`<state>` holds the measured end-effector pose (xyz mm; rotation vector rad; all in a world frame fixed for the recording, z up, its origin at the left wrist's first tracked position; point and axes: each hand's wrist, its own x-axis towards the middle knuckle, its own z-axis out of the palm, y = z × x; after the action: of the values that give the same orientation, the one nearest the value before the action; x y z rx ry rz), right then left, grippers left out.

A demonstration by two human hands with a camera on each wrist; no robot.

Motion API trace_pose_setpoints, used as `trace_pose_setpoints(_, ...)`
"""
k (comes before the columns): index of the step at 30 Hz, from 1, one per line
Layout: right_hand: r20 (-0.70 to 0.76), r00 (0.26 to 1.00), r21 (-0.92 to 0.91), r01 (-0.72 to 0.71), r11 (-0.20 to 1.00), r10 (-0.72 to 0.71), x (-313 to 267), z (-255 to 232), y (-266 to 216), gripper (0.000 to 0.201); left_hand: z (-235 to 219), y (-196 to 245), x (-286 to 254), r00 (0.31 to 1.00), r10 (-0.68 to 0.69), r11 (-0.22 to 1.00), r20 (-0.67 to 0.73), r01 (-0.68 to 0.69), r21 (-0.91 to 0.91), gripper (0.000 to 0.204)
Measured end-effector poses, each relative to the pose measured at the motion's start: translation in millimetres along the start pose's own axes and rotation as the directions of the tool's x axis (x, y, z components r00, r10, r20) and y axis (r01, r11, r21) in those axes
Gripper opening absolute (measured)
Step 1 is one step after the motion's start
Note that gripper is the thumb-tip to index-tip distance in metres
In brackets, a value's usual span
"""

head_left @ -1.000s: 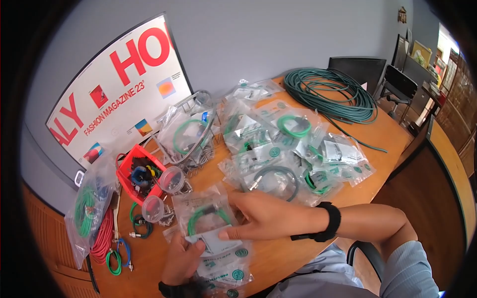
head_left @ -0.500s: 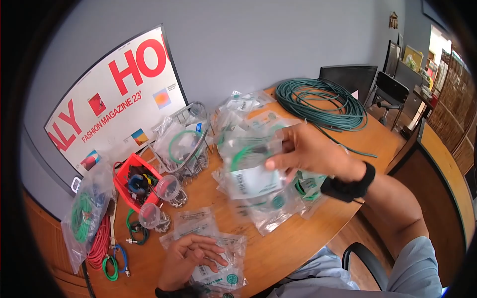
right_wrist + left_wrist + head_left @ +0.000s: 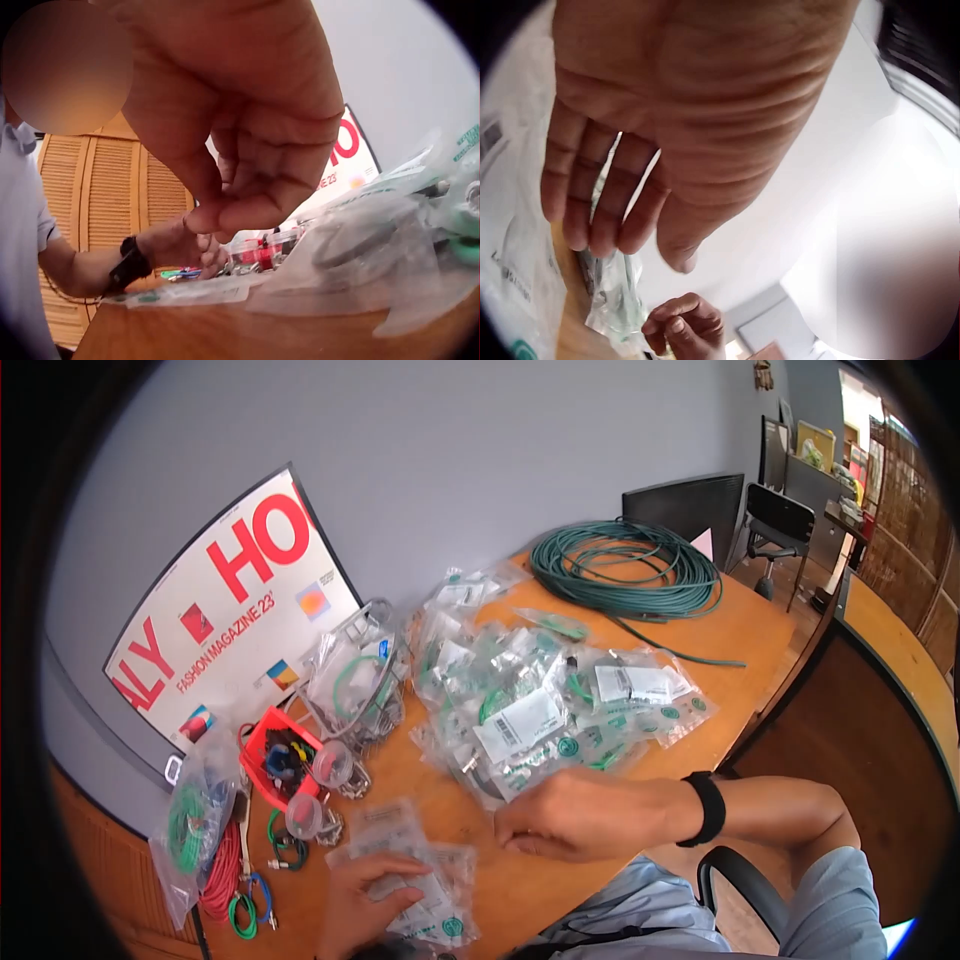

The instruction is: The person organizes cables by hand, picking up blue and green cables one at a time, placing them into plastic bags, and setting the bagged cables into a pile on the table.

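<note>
My left hand [image 3: 370,900] hovers low over flat clear plastic bags [image 3: 458,870] with green print at the table's front; its fingers are extended and apart in the left wrist view. Nothing is in my right hand [image 3: 590,815], which is at the near edge of a pile of bagged cables. Its fingers are loosely curled, thumb tip meeting the index finger in the right wrist view. On top of the pile lies a clear bag with a white barcode label [image 3: 520,726]. Another labelled bag [image 3: 635,685] lies to its right.
A coil of dark green cable [image 3: 620,570] lies at the back right. To the left stand a wire basket [image 3: 375,690] of bagged parts, a red bin [image 3: 262,765] of tools and two clear cups [image 3: 304,817]. Red cable [image 3: 220,880] and a bag of green cable [image 3: 187,825] lie far left.
My right hand carried a bagged green cable from the left hand to the pile, let it go there and came back toward me. My left hand let go of that bag and stayed near the flat bags.
</note>
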<state>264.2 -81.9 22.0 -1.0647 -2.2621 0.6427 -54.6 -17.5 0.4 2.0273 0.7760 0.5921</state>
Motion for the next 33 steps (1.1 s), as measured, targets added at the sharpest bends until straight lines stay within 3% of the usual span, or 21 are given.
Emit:
trace_pose_setpoints(1, 0.101, 0.995, -0.022, 0.0, 1.0, 0.002, -4, 6, -6, 0.012, -3, 12, 2, 0.975, 0.127, 0.919, 0.184, -0.185, 0.347, 0.043)
trace_pose_setpoints(2, 0.117, 0.993, 0.008, 0.009, 1.0, -0.01, -5, 10, -7, 0.012, -1, 22, 2, 0.98, 0.092, 0.925, 0.176, -0.15, 0.35, 0.043)
trace_pose_setpoints(4, 0.123, 0.989, 0.207, 0.052, 0.977, -0.079, -3, 12, -5, 0.013, 5, 40, 0, 0.984, 0.0, 0.74, 0.177, -0.119, 0.662, 0.065)
trace_pose_setpoints(5, 0.124, 0.987, 0.227, 0.074, 0.971, -0.104, -2, 13, -3, 0.013, 5, 38, -6, 0.981, -0.093, 0.711, 0.17, -0.054, 0.701, 0.071)
trace_pose_setpoints(8, 0.192, 0.976, 0.171, 0.068, 0.983, -0.101, -2, 14, 8, 0.015, 19, 27, -23, 0.984, -0.138, 0.61, 0.112, -0.005, 0.792, 0.079)
trace_pose_setpoints(11, 0.237, 0.958, 0.149, 0.127, 0.981, -0.16, -4, 20, 18, 0.017, 32, 14, -36, 0.986, -0.164, 0.657, 0.021, 0.093, 0.748, 0.081)
trace_pose_setpoints(13, 0.348, 0.932, 0.131, 0.057, 0.99, -0.099, -4, 16, 14, 0.02, 34, 16, -40, 0.984, -0.157, 0.739, -0.081, 0.171, 0.651, 0.079)
trace_pose_setpoints(14, 0.352, 0.929, 0.136, 0.072, 0.988, -0.116, -5, 19, 14, 0.02, 33, 15, -44, 0.982, -0.164, 0.732, -0.095, 0.185, 0.655, 0.079)
trace_pose_setpoints(16, 0.418, 0.902, -0.02, 0.123, 0.992, -0.104, -10, 22, 13, 0.021, 27, 11, -41, 0.981, -0.179, 0.727, -0.073, 0.182, 0.662, 0.078)
trace_pose_setpoints(20, 0.431, 0.89, -0.01, 0.169, 0.986, -0.148, -15, 10, 6, 0.024, 25, 13, -40, 0.986, -0.154, 0.687, -0.061, 0.151, 0.711, 0.077)
trace_pose_setpoints(23, 0.349, 0.918, 0.118, 0.158, 0.98, -0.19, -17, 5, 8, 0.027, 26, 18, -44, 0.985, -0.152, 0.729, -0.082, 0.168, 0.664, 0.077)
trace_pose_setpoints(25, 0.409, 0.909, 0.156, 0.015, 0.988, -0.079, -13, 2, 7, 0.03, 24, 16, -52, 0.969, -0.099, 0.616, -0.228, 0.239, 0.751, 0.078)
trace_pose_setpoints(28, 0.362, 0.931, 0.19, -0.028, 0.981, -0.044, -6, 3, -3, 0.02, 26, 15, -65, 0.941, -0.137, 0.569, -0.31, 0.33, 0.753, 0.078)
trace_pose_setpoints(33, 0.476, 0.879, 0.05, 0.011, 0.999, -0.034, 9, 12, -18, 0.023, 36, 18, -68, 0.954, -0.144, 0.622, -0.264, 0.295, 0.725, 0.065)
